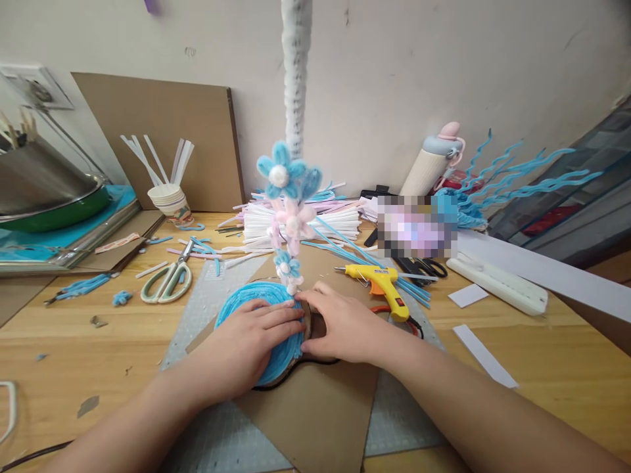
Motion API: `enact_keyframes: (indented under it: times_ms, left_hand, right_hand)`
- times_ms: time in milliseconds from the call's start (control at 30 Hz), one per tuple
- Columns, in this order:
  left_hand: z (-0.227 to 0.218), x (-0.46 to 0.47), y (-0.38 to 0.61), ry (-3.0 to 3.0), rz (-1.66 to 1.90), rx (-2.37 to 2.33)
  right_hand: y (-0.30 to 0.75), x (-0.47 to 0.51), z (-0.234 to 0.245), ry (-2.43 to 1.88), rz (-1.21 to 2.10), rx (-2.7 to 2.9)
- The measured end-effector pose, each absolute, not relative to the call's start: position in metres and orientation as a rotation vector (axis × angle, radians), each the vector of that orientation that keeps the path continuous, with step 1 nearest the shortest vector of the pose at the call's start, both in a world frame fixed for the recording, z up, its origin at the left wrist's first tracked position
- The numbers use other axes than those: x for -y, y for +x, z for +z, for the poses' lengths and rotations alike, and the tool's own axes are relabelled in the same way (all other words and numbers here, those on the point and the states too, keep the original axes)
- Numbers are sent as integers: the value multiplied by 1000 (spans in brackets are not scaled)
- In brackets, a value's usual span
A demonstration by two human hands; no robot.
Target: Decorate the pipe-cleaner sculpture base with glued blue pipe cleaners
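A round disc wound with light blue chenille stem (241, 303) lies on a sheet of brown cardboard (315, 407) in the middle of the table. My left hand (251, 341) lies flat on the disc with its fingers stretched out, pressing it down. My right hand (340, 322) rests at the disc's right edge, fingers extended, the fingertips at the foot of an upright stalk of blue, pink and white chenille flowers (288, 190) that rises from the disc.
A yellow glue gun (382, 284) lies just right of my right hand. Green-handled scissors (167, 279) lie to the left, black scissors (426, 266) to the right. Bundles of white and blue stems (315, 223), a paper cup (170, 200) and a bottle (434, 164) stand behind.
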State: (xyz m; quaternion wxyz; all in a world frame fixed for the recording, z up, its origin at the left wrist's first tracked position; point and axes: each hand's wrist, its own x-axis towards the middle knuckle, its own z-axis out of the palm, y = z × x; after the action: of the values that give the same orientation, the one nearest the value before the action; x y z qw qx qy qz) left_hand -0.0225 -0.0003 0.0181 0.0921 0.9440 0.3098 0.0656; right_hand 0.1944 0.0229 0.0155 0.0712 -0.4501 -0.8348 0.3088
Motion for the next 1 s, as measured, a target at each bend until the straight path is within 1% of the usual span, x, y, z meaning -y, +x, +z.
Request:
enact_keyframes:
  times_ms: [367,633,833,1000]
  left_hand:
    - [19,1,-22,2796,205,-930]
    - [18,0,-22,2798,212,-930]
    - [13,0,-25,2815,203,-940]
    - [13,2,-25,2832,166,-950]
  right_hand:
    - [196,-18,17,-1399,842,2479]
    - [197,-19,17,-1405,899,2480]
    - [198,-22,17,-1409,862,2520]
    - [201,-26,13,-1325,776,2587]
